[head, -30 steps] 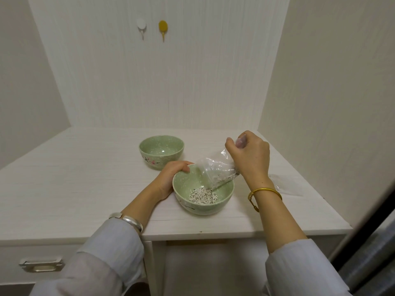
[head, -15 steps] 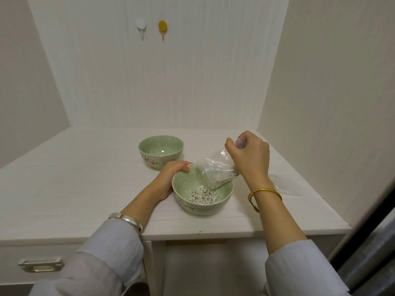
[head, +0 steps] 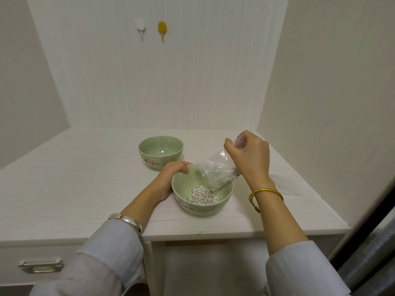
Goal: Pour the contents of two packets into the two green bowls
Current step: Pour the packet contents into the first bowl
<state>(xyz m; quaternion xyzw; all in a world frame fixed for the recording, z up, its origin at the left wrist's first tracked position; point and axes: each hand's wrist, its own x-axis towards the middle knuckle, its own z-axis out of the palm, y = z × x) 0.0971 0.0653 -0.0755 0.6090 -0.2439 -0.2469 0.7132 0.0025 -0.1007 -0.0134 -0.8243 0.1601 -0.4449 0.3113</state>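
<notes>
Bowls: two; near bowl (head: 202,190) gripped by left hand (head: 171,178), far bowl (head: 160,152) beyond it.
Packets: two; tilted packet (head: 215,171) pinched in right hand (head: 250,155), flat packet (head: 286,184) right of it.

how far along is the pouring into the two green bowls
About halfway. Done: the near bowl already holds a pile of pale pellets. In hand: the right hand tips a clear packet, some pellets still inside, over that bowl while the left hand steadies its rim. Left: the far bowl looks empty; a second clear packet lies on the table.
</notes>
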